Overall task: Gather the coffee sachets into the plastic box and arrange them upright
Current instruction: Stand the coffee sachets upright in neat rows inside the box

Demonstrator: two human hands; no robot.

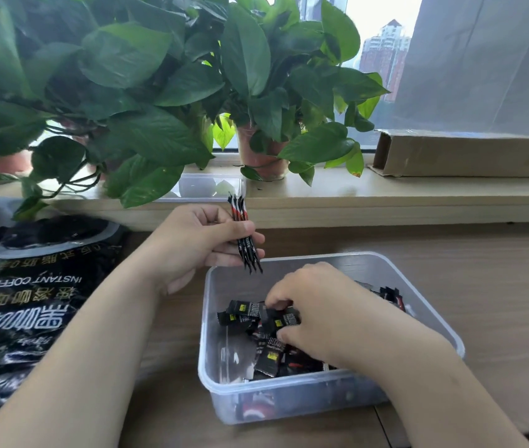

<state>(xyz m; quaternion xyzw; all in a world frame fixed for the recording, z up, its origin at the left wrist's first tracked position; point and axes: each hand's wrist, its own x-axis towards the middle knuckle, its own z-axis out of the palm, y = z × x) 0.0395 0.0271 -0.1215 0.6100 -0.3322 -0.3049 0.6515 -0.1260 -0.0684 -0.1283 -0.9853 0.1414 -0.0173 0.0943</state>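
Sachet stack (246, 234) in left hand (192, 244), loose sachet (290, 318) in right hand (318, 305)

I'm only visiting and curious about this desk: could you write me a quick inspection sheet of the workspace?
Surface: wooden table, pale ledge behind.
Job's things: plastic box holds loose sachets lying jumbled; bundle of sachets held above its far left corner.
Clutter: black instant coffee bag left of the box; cardboard box and clear tub on the ledge.
Hands: left hand grips the bundle; right hand pinches among the loose sachets.
Cables: nothing seen.
Surroundings: potted plants, window, buildings outside.
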